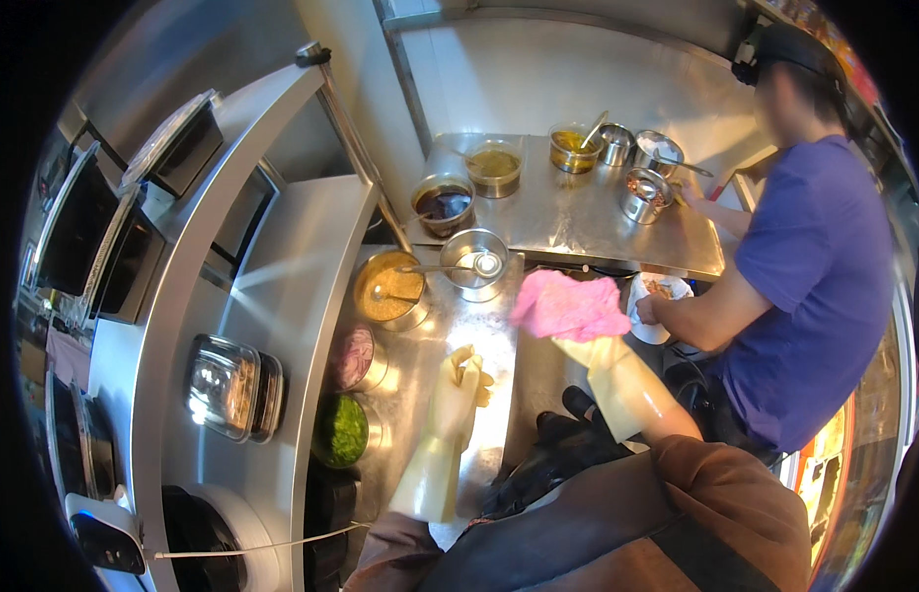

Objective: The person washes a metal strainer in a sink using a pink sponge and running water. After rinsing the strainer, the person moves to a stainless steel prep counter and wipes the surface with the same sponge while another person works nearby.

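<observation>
A pale yellow rubber glove covers my left hand (458,396), which hangs over the steel worktable (485,425) with its fingers curled. I see nothing in it, but its palm is hidden. My right hand (594,355), gloved alike, grips a bunched pink cloth (574,305) that hides most of its fingers. The cloth is held up at the worktable's right edge, above the gap beside it. Left of my left hand stand steel tubs of chopped greens (348,431) and sliced onion (356,357). Beyond it are a tub of grainy tan sauce (393,290) and a steel pot (473,277) with a ladle.
A co-worker (807,281) in a purple shirt stands close on the right, holding a white container (656,307). Sauce tubs (495,169) and steel pots (647,196) line the back table (563,214). Steel shelving (282,296) with plastic food containers (234,388) rises at left.
</observation>
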`<state>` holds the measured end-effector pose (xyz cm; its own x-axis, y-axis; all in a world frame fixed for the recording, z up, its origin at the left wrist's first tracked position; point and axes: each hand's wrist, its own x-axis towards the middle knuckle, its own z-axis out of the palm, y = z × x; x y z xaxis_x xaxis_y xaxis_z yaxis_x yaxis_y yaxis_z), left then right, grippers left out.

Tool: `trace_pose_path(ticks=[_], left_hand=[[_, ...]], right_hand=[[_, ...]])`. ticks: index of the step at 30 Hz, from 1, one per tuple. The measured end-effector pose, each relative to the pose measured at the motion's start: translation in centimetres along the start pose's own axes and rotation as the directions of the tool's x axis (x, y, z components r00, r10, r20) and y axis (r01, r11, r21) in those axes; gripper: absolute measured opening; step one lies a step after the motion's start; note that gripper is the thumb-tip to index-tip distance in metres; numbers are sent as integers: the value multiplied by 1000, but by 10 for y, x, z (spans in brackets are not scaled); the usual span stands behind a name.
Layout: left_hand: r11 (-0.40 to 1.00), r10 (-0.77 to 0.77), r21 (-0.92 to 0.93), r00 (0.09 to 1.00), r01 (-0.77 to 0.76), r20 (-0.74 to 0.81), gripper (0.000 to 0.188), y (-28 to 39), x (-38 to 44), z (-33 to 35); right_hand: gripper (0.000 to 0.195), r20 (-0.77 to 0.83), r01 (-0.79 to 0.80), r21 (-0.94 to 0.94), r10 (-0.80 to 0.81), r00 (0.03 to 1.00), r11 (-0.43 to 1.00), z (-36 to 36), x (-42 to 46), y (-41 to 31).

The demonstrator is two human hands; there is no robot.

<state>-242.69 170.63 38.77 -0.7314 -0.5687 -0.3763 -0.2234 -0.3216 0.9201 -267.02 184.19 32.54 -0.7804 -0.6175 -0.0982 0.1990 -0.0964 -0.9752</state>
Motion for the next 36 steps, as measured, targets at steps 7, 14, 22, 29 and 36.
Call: trace_pose_path(ticks=[7, 14, 22, 29, 36], left_hand=[[994, -107, 24, 994, 106, 31, 36, -23, 134, -16], [936, -352, -90, 892, 341, -285, 36, -39, 251, 18], [813, -197, 432, 882, 391, -427, 29, -112, 270, -37], [767, -330, 423, 862, 482, -385, 21, -67, 158, -36], [916, -216, 205, 854, 345, -473, 21, -165, 38, -119]], right_hand=[[17, 73, 274, -260, -264, 962, 926, -44, 72, -22], [16, -74, 264, -765, -486, 871, 588, -16, 142, -44], [18, -2, 146, -925, -390, 921, 350, -6, 184, -39], [10, 315, 285, -452, -148, 938, 845, -30, 192, 14], [7, 177, -428, 191, 397, 900, 883, -8, 201, 88]])
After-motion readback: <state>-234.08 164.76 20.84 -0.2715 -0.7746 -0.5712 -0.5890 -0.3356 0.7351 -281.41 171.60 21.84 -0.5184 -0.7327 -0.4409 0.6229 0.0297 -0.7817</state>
